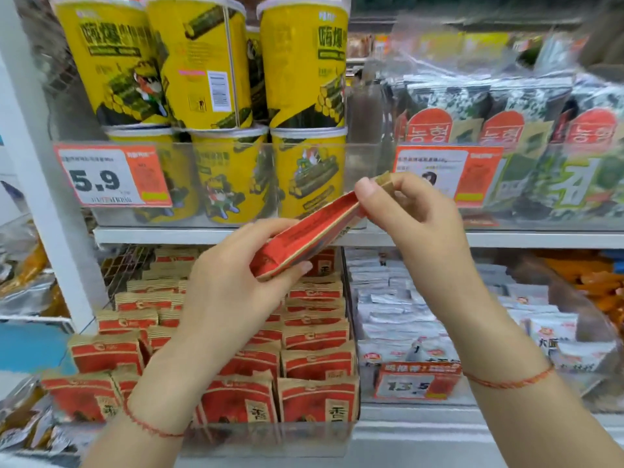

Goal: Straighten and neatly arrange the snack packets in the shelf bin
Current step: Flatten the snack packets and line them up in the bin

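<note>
Both hands held one red packet [305, 236] above bin [270, 437]: left hand [233, 282] gripped base, right hand [405, 211] pinched top. Best lowered upright into row.

Bright, even store light fills the view, with hardly any hard shadows. The yellow canisters [202, 62] at upper left are fairly sharp, while the seaweed packs [506, 106] at upper right smear into motion blur under glare from clear plastic. Wide-angle distortion bends the white shelf post [40, 163] and stretches the corners; the far edges go soft.
</note>
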Available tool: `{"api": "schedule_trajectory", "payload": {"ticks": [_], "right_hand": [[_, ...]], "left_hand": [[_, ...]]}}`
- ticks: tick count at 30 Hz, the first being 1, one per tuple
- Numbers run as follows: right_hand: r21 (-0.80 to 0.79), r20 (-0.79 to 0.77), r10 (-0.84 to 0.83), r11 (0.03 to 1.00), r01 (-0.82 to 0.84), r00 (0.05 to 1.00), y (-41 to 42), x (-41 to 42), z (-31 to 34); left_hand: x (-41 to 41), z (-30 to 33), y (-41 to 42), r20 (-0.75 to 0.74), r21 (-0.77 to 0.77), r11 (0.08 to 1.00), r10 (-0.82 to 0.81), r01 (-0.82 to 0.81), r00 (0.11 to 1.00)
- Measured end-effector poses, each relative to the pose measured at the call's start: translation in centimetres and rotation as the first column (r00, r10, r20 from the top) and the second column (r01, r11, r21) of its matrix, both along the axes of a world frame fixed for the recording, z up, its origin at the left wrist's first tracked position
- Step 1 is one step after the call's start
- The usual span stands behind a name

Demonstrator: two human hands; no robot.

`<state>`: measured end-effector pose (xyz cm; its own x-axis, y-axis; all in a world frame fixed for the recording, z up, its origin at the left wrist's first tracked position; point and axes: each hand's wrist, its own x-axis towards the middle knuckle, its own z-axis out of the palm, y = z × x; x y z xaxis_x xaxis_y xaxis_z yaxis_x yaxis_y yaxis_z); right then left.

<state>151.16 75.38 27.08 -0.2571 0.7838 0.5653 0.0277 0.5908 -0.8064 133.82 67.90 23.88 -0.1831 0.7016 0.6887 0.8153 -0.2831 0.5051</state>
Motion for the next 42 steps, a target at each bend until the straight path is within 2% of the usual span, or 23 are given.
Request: {"api": "schedule_trajectory", "payload": {"ticks": [8,13,18,24,30,38,40,42], "right_hand": [[0.009,-0.002,0.034,0.999,-0.034,0.999,-0.3,0.6,-1.4],[0.028,-0.16,0.054,0.998,-0.05,0.986,-0.1,1.2,-1.5],[0.031,-0.362,0.055,0.998,-0.047,0.931,0.3,1.7,-1.9],[0.022,-0.456,0.057,0.998,-0.053,0.888,0.2,1.6,-2.3],[0.041,-0.493,0.117,0.993,-0.111,0.862,-0.1,1.1,-2.5],[0.087,-0.543,0.092,0.995,-0.054,0.835,-0.4,1.1,-2.4],[0.083,-0.538,0.06,0.996,-0.018,0.841,-0.7,1.0,-2.3],[0.075,-0.541,0.025,0.997,0.019,0.841,-1.0,0.9,-2.0]], "left_hand": [[0.1,-1.0,-0.1,0.207,-0.029,0.997,-0.068,0.076,0.976],[-1.3,-0.3,-1.0,0.357,-0.049,0.993,-0.085,0.109,0.93],[-2.1,0.2,-2.0,0.569,-0.075,0.975,-0.131,0.209,0.812],[-1.3,0.6,-2.4,0.727,0.035,0.977,-0.171,0.212,0.665],[-1.2,0.9,-2.6,0.761,0.058,0.982,-0.159,0.178,0.629],[-0.9,1.1,-2.5,0.784,0.037,0.969,-0.179,0.242,0.594],[-1.0,1.0,-2.7,0.765,0.039,0.967,-0.192,0.253,0.615],[-0.7,0.9,-3.0,0.701,0.022,0.967,-0.194,0.252,0.686]]}}
